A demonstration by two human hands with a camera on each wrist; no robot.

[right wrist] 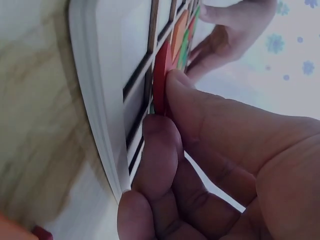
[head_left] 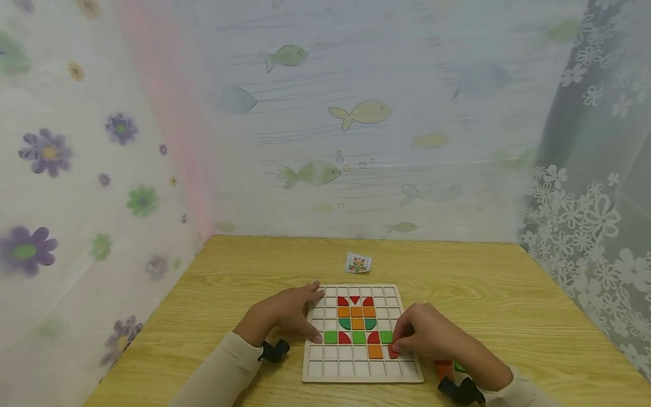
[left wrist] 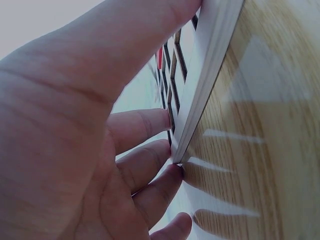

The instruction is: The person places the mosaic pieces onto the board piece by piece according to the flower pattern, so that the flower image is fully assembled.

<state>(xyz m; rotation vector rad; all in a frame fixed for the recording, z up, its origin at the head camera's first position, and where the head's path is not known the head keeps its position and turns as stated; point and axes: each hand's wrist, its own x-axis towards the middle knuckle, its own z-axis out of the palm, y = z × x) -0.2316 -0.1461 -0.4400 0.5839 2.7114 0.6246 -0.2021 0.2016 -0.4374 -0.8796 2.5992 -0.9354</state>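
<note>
A pale wooden grid board [head_left: 330,369] lies on the table with colored tiles in several of its squares. My right hand [head_left: 427,330] pinches a red tile [right wrist: 160,75] between thumb and fingers, over a square near the board's right side, just right of an orange tile [head_left: 375,351]. Part of the red tile is hidden by the fingertips. At the board's left edge, my left hand [head_left: 290,310] has its fingers spread, with the thumb and fingertips resting along the rim [left wrist: 200,95]. Red, orange and green tiles form a pattern in the upper and middle rows.
A small card [head_left: 358,263] with a colored grid picture lies behind the board. Loose tiles, among them an orange one [head_left: 445,371], lie right of the board beneath my right wrist. Patterned curtains [head_left: 325,141] stand around the wooden table [head_left: 244,265].
</note>
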